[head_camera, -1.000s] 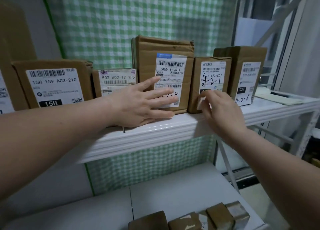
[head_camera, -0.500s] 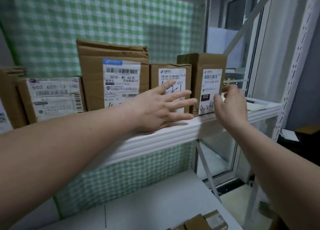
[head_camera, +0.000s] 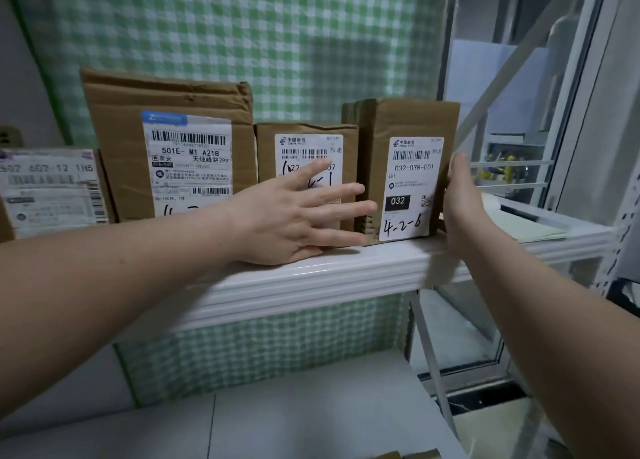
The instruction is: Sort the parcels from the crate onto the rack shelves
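Shelf (head_camera: 346,278) edge, checked cloth (head_camera: 277,43) behind: left grip (head_camera: 294,216) lies flat and spread on small box (head_camera: 304,136) front, right grip (head_camera: 460,202) flat against 032 box (head_camera: 412,122) side, neither holding anything; both boxes stand at the lip, so an uneven shove could tip one off.

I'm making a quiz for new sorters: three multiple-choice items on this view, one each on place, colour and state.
1. The parcel marked 4-2-6 stands: A leftmost in the row; B rightmost; C on the lower shelf.
2. The cloth behind the parcels is: A plain blue; B red-striped; C green-and-white check.
3. The left hand is: A a fist; B straight-fingered over the small parcel; C holding a pen.
Answers: 1 B, only the right hand is beyond it; 2 C, checks show; 3 B, spread fingers cover its label.
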The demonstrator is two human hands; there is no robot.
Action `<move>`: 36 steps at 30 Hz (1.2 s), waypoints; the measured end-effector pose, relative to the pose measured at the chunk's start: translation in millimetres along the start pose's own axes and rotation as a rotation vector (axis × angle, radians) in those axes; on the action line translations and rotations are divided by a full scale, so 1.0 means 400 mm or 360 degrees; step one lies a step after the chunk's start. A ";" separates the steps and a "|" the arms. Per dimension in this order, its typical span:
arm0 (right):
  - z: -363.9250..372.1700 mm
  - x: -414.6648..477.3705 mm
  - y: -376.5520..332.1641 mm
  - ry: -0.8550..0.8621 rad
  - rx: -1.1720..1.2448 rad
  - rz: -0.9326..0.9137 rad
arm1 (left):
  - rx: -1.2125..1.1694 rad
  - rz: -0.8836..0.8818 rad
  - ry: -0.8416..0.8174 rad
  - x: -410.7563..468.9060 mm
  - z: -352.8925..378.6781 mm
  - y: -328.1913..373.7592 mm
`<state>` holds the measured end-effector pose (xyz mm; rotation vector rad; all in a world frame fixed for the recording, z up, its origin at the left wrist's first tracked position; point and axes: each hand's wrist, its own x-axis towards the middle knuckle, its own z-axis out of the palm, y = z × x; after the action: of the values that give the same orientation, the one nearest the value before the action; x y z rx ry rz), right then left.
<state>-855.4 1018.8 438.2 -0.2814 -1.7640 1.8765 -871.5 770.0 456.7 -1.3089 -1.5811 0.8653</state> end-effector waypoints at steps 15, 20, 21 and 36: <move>0.009 0.032 -0.002 -0.0397 0.0262 0.0174 | 0.0053 0.0038 -0.0106 0.070 0.024 0.015; 0.016 0.011 -0.002 -0.0374 0.0229 0.0159 | 0.0016 0.0031 -0.0092 0.064 0.014 0.010; 0.017 0.006 -0.004 -0.0377 0.0228 0.0155 | 0.0017 0.0037 -0.0095 0.064 0.014 0.011; 0.028 -0.026 0.000 -0.0005 0.0020 0.0108 | -0.0079 -0.0119 -0.0312 0.070 -0.036 0.043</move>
<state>-852.4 1003.7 437.5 -0.3377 -1.7644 1.9356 -853.2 800.7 451.7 -1.2208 -1.8024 0.9358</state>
